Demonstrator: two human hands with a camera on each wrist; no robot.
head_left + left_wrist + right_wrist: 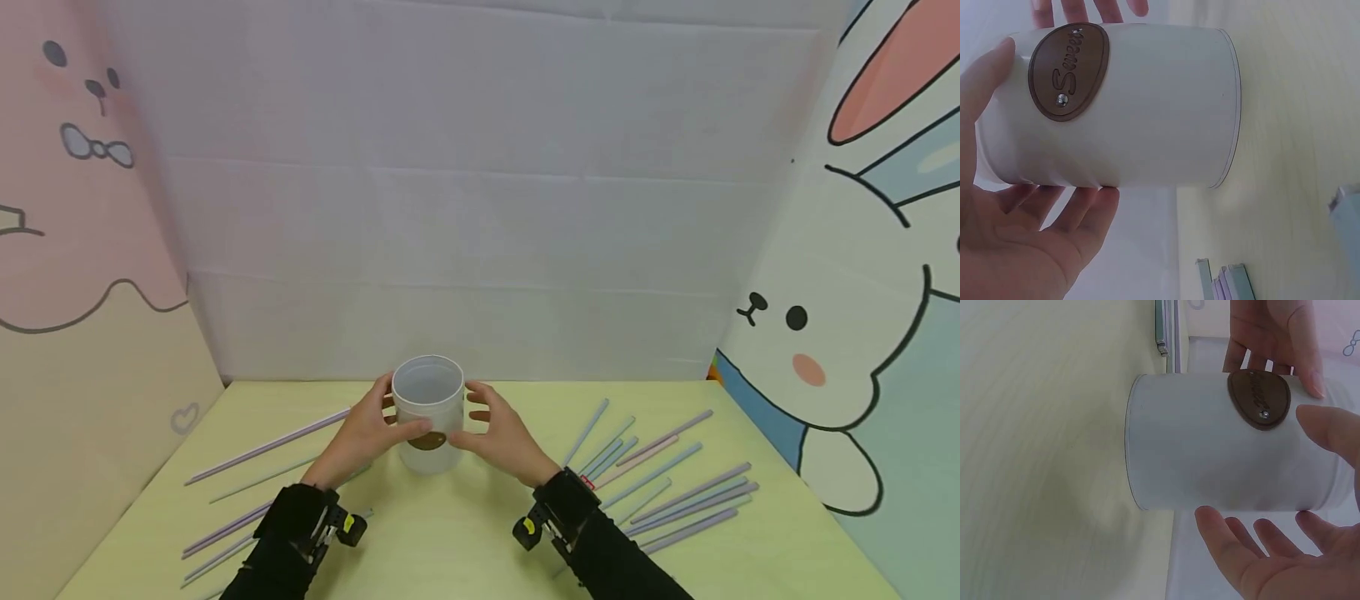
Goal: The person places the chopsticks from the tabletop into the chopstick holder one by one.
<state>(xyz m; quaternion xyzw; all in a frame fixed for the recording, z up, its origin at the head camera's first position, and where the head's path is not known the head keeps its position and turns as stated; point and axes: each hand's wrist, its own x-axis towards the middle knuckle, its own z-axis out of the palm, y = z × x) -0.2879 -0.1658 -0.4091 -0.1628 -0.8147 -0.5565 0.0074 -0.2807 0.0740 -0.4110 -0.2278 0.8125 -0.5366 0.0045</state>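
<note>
A white cylindrical container (429,408), upright with its mouth uncovered, is between both hands near the back of the table. It bears a brown oval patch (1069,72) reading "Sweet". My left hand (363,433) grips its left side, the thumb lying across the front by the patch. On the opposite side my right hand (506,433) holds it, thumb at the front and fingers curved along the wall. The right wrist view shows the right fingertips (1210,519) at the container's side. Whether the base touches the table I cannot tell.
Several slim pastel sticks (262,448) lie on the pale yellow table (442,542) left of the container. More sticks (693,508) are spread out at the right, beside and partly behind the right forearm. A white backdrop (480,250) stands along the table's far edge.
</note>
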